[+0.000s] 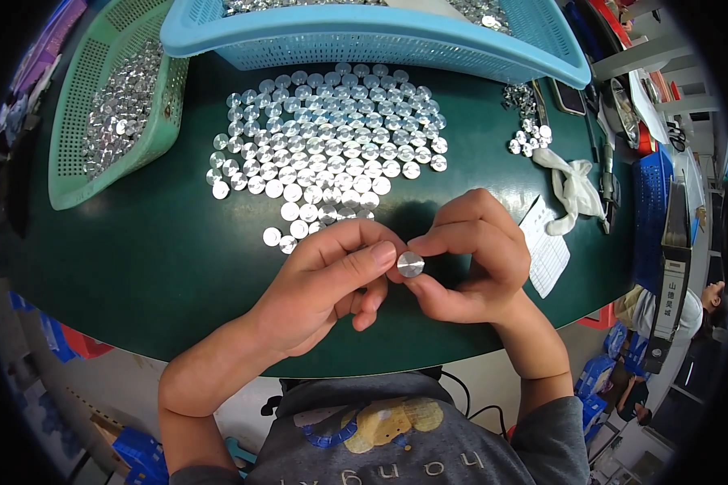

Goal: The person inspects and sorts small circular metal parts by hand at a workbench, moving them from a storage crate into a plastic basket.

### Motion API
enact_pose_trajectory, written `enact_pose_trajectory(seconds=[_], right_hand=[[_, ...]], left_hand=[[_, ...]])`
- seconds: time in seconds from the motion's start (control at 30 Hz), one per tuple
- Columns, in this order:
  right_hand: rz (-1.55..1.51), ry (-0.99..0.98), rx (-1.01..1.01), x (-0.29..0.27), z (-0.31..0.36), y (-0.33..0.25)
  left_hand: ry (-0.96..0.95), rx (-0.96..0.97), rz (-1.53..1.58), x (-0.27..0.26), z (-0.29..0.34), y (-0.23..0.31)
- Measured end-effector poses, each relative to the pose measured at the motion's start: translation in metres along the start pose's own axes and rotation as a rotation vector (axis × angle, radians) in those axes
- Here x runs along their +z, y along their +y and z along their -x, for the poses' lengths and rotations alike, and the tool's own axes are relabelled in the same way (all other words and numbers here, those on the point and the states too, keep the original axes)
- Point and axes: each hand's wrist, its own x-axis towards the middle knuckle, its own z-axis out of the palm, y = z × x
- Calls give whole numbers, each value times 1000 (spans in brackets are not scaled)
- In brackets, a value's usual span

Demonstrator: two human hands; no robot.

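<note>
Just beyond hands (319, 279): discs (334, 147), blue basket (364, 19)

Left fingers (368, 263) and right fingers (437, 297) hold a shiny disc (410, 264).

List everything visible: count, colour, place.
Table: one, green, centre
Held disc: one, silver, centre
Loose discs: many, silver, tabletop
Slim basket: one, green, left
Wide basket: one, light blue, far edge
Small parts: many, silver, baskets and right
Phone: one, dark, right
Cloth: one, white, right
Sheet: one, white, near cloth
Binder: one, black, right
Crates: several, blue, floor
People: two, varied clothing, right
Rim clutter: several, mixed, unclear
Shirt: one, grey, bottom
Left grip: one, bare, beside held disc
Right grip: one, bare, on held disc
</note>
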Motion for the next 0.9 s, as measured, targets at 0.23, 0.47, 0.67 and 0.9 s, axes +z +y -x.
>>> enact_pose_trajectory(seconds=[0.23,0.47,0.67,0.9], right_hand=[[6,-19,4,0,2,1],[99,-122,210,8,7,7],[258,-271,170,12,5,5],[326,-265,110,15,10,11]], left_hand=[[34,20,78,3,-1,2],[148,189,-82,-1,1,9],[201,250,85,-7,3,17],[205,202,56,-6,0,17]])
